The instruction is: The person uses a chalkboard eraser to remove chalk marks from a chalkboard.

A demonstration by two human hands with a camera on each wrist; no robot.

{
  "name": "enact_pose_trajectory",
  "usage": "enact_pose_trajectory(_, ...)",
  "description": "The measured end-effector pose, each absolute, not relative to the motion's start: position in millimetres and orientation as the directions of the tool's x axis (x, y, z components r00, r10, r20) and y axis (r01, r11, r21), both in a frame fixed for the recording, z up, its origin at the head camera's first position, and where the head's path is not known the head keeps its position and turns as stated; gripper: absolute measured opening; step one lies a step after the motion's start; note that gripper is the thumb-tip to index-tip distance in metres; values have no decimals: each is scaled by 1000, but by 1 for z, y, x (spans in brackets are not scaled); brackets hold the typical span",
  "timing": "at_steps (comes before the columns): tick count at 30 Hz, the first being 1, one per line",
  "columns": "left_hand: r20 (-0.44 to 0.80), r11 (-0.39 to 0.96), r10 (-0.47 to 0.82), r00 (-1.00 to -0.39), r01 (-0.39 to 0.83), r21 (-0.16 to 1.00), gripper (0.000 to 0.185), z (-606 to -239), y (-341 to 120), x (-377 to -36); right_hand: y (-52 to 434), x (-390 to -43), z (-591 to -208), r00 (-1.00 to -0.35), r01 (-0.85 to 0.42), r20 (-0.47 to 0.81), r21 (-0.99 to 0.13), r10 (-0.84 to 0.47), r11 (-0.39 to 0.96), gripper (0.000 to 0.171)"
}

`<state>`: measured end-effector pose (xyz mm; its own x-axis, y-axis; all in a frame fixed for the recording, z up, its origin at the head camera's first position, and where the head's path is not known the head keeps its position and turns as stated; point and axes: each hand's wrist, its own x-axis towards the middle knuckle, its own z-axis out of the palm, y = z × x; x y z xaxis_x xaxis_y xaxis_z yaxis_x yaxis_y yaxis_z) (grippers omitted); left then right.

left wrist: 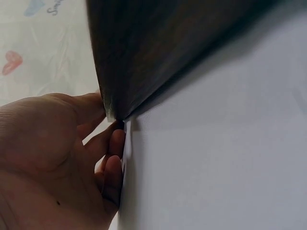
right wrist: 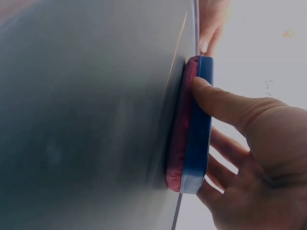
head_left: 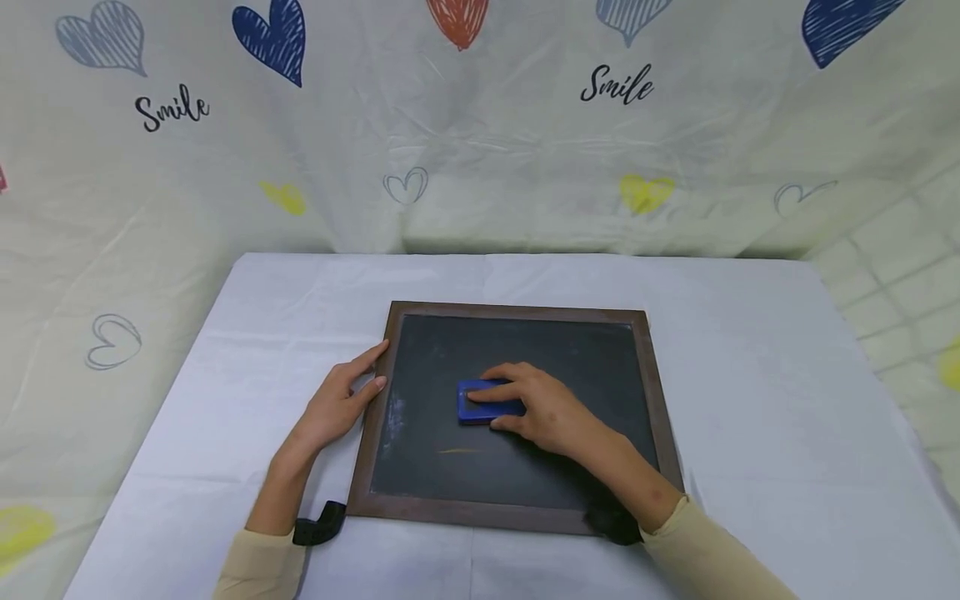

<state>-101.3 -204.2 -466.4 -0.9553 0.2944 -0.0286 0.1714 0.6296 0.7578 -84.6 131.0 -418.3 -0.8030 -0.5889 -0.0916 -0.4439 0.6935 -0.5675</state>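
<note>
A chalkboard [head_left: 427,350] with a brown wooden frame lies on the white-covered table. My right hand [head_left: 547,408] grips a blue eraser [head_left: 465,410] on the board's dark surface, left of its middle. In the right wrist view, the thumb [right wrist: 223,103] presses the side of the eraser, whose dark red pad [right wrist: 180,134] faces the board. Below the eraser runs a short yellow chalk line [head_left: 457,451]. My left hand [head_left: 337,404] touches the left side of the frame, its thumb and index fingertips at the wood. In the left wrist view, its other fingers [left wrist: 113,170] lie low beside the table surface.
White cloth [head_left: 765,400] covers the table around the board. A pale backdrop [head_left: 510,100] printed with hearts and "Smile" hangs behind the table. Faint whitish chalk smears [head_left: 393,421] show near the board's left side. Black wrist straps [head_left: 321,525] sit near both cuffs.
</note>
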Motion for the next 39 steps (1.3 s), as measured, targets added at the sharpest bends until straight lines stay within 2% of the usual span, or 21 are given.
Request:
enact_pose_trajectory(10,-9,640,290,-957,187,745,57,-463,-204,-103,159,-84,-418,-821,-417,-88,-581,-564,699,48)
enact_pose_trajectory(24,-45,640,277,-960,150,753,58,-465,-205,-101,205,-74,-421,-873,-375,-60,-554,-485,743,49)
enact_pose_trajectory(39,-45,635,278,-960,148,758,59,-466,-202,-101,216,-71,-420,-877,-382,-38,-547,-478,745,48)
